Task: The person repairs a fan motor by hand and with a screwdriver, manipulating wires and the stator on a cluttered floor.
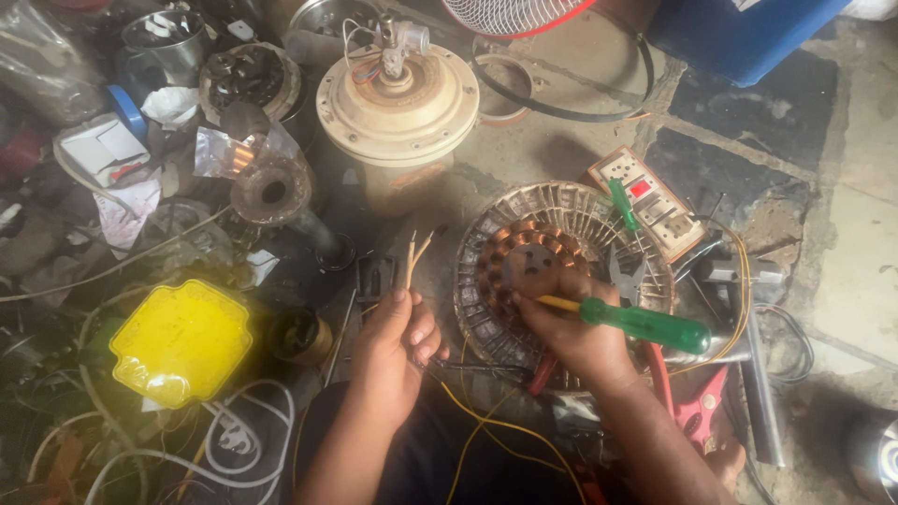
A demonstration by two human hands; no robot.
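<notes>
Right hand (571, 332) clamped on the green-handled screwdriver (641, 323), tip at the copper windings of the stator (561, 262) lying on the floor in front of me. Left hand (398, 341) pinches a pair of wire leads (414, 257), held upright left of the stator. Risk as I see it: the tip slips and nicks winding insulation, or the leads touch each other.

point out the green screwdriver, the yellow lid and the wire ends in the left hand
green-handled screwdriver (645, 324), head view, middle of its handle in the right hand (575, 337)
yellow lid (181, 341), head view, centre of its top face
wire ends (414, 254), head view, on the strands above the left hand (398, 341)
</notes>
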